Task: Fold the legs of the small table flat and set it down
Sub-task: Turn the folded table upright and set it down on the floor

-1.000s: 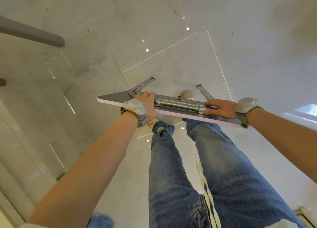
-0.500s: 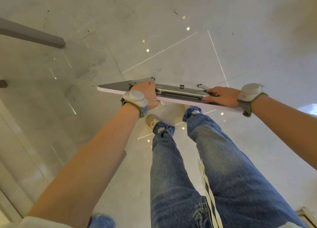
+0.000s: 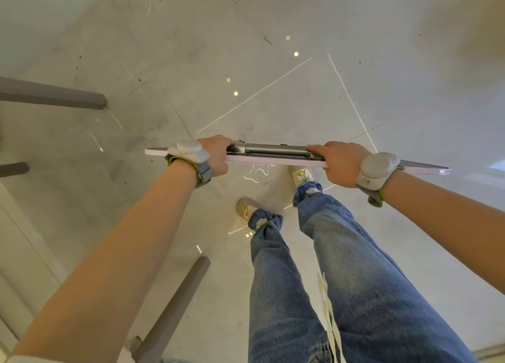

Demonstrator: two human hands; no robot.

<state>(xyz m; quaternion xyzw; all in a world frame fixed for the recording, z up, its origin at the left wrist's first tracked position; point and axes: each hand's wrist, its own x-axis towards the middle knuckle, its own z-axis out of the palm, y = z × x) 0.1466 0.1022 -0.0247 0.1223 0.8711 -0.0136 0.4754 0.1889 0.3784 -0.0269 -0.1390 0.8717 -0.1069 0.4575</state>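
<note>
Nearest the camera, two bare forearms reach forward and down over a pair of legs in faded blue denim jeans (image 3: 341,280) with frayed cuffs. Below the cuffs show light canvas shoes (image 3: 247,209), one set ahead of the other on the glossy pale tiled floor (image 3: 273,70). A grey padded furniture leg (image 3: 175,308) slants up at the lower left beside the left forearm.

Each wrist carries a pale grey puck-shaped wrist device on a grey strap with a green edge (image 3: 378,167).

Beyond the wrists, both hands hold the small folding table with a thin pale pink-edged top and grey metal legs (image 3: 273,159), in the air above the floor and over the feet, seen almost edge-on and running left to right. The left hand (image 3: 216,155) has its grip closed over the near edge left of centre, fingers curled onto the far face. The right hand (image 3: 341,163) has its grip closed over the edge right of centre, fingertips resting on the end of the metal tubing. The grey metal legs (image 3: 273,149) lie flat and close against the top between the two hands.

Farther off, two more grey padded legs (image 3: 54,96) enter from the left edge, and small ceiling-light reflections dot the tiles.
</note>
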